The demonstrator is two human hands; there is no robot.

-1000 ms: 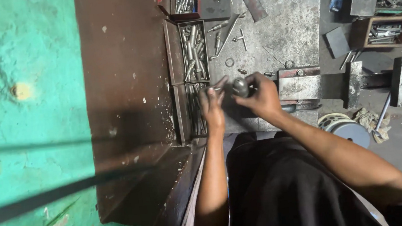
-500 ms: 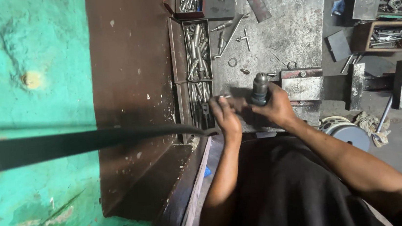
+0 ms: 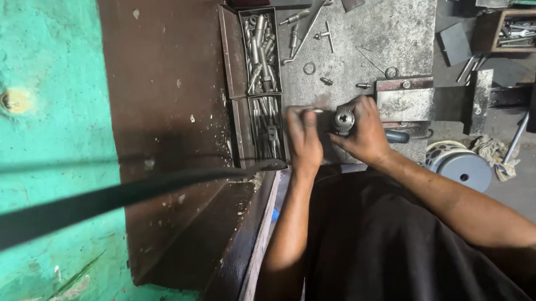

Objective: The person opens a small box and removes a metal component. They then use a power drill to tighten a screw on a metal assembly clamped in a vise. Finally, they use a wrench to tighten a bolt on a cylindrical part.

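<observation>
Right hand (image 3: 366, 136) is clenched around a round metal drill chuck (image 3: 344, 120) at the table's (image 3: 393, 20) near edge. Left hand (image 3: 304, 137), at nine o'clock of it, pinches a thin pin (image 3: 312, 110). Bit tray (image 3: 264, 85) beyond.

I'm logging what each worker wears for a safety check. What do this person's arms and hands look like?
Both arms are bare from the upper arm down: no sleeves show on the forearms, and no gloves on the left hand or right hand. No watch, ring or band is visible. A dark, plain garment covers the body below the arms.
</observation>
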